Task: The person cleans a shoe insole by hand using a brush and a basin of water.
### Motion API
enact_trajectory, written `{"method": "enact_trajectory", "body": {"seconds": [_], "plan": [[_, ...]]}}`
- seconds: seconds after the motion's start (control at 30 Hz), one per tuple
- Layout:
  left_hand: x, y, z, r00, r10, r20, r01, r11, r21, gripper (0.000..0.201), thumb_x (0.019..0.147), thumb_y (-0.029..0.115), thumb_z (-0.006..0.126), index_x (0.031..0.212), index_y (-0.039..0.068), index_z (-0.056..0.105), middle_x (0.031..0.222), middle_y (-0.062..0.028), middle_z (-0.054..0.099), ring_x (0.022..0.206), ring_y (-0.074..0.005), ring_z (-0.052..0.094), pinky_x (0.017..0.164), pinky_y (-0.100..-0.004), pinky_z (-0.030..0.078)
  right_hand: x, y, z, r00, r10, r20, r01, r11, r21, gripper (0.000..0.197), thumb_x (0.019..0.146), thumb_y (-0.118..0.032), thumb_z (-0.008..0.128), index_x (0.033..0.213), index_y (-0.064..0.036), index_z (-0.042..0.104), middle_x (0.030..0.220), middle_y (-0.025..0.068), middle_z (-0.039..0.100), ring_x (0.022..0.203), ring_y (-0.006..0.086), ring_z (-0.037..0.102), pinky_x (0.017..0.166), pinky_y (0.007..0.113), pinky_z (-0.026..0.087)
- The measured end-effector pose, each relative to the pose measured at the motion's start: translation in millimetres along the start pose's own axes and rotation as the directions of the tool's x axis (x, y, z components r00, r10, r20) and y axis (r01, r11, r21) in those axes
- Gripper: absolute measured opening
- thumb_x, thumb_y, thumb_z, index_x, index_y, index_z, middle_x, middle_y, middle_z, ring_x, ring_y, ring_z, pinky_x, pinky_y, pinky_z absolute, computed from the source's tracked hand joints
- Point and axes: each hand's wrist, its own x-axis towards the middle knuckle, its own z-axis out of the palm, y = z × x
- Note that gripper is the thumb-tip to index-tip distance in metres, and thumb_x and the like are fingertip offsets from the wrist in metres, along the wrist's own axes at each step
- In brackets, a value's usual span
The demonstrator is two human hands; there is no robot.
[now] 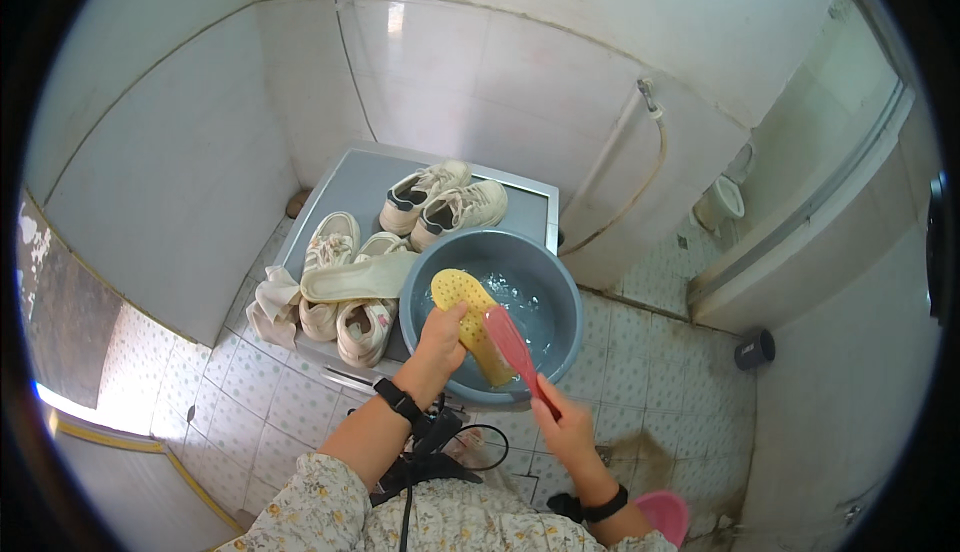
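While the left hand (438, 344) is gripping a yellow insole (468, 312) over the basin (556, 302), the right hand (560, 427) is clutching what's probably a pink brush (512, 344).

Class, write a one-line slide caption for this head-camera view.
Left hand holds a yellow perforated insole over a grey plastic basin of water while right hand applies a red brush.

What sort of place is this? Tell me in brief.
Probably a tiled bathroom or wash area: white glazed wall tiles, a white toilet at the right, and a round grey plastic basin of water standing on a grey washing machine top.
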Motion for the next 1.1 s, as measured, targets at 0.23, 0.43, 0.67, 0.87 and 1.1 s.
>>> {"method": "enact_trajectory", "body": {"seconds": [0.23, 0.43, 0.67, 0.87, 1.1], "plan": [[-0.8, 6.2, -5.9, 0.997, 0.064, 0.046, -0.067, 0.995, 0.070, 0.027, 0.095, 0.006, 0.044, 0.121, 0.001, 0.050, 0.112, -0.0125, 0.060, 0.099, -0.0268, 0.061, 0.086, -0.0411, 0.051, 41.8, -6.0, 28.4, 0.987, 0.136, 0.083, -0.154, 0.946, 0.284, 0.037, 0.086, -0.012, 0.064, 0.122, -0.0030, 0.060, 0.087, 0.0064, 0.069, 0.073, 0.0060, 0.056, 0.066, 0.023, 0.046], [3.8, 1.3, -7.6, 1.000, 0.010, -0.006, -0.010, 0.996, -0.090, 0.029, 0.093, 0.005, 0.045, 0.122, 0.002, 0.048, 0.114, -0.0131, 0.059, 0.100, -0.0295, 0.060, 0.086, -0.0437, 0.050, -10.1, 20.2, -8.3, 0.956, 0.240, 0.170, -0.280, 0.919, 0.276, 0.038, 0.087, -0.013, 0.065, 0.124, -0.0029, 0.059, 0.098, 0.0022, 0.068, 0.082, 0.0056, 0.056, 0.075, 0.022, 0.047], [-2.6, 3.9, 0.8, 0.998, 0.060, -0.015, -0.058, 0.992, 0.112, 0.024, 0.091, 0.005, 0.047, 0.113, 0.000, 0.055, 0.106, -0.0116, 0.063, 0.095, -0.0256, 0.062, 0.083, -0.0368, 0.049, 45.6, -17.7, 27.6, 0.972, 0.235, 0.023, -0.220, 0.868, 0.444, 0.038, 0.087, -0.011, 0.064, 0.124, -0.0007, 0.058, 0.097, -0.0013, 0.065, 0.082, 0.0052, 0.055, 0.075, 0.021, 0.045], [-1.0, 0.3, -7.8, 0.994, 0.109, 0.030, -0.111, 0.991, 0.070, 0.028, 0.091, 0.001, 0.047, 0.119, 0.000, 0.051, 0.112, -0.0107, 0.061, 0.099, -0.0253, 0.061, 0.086, -0.0387, 0.049, 22.3, 8.8, -0.7, 0.977, 0.189, 0.101, -0.207, 0.958, 0.200, 0.038, 0.087, -0.011, 0.064, 0.123, 0.0003, 0.058, 0.093, -0.0003, 0.066, 0.079, 0.0051, 0.054, 0.072, 0.022, 0.046], [-8.1, 3.3, 6.9, 0.975, 0.222, -0.008, -0.221, 0.971, 0.087, 0.030, 0.089, 0.002, 0.051, 0.119, 0.002, 0.048, 0.108, -0.0091, 0.061, 0.098, -0.0226, 0.061, 0.084, -0.0354, 0.049, 64.1, -26.1, -16.5, 0.984, 0.171, 0.051, -0.150, 0.948, -0.279, 0.037, 0.083, -0.019, 0.065, 0.119, -0.0124, 0.064, 0.085, 0.0151, 0.069, 0.072, 0.0242, 0.067, 0.066, 0.031, 0.050]]}}
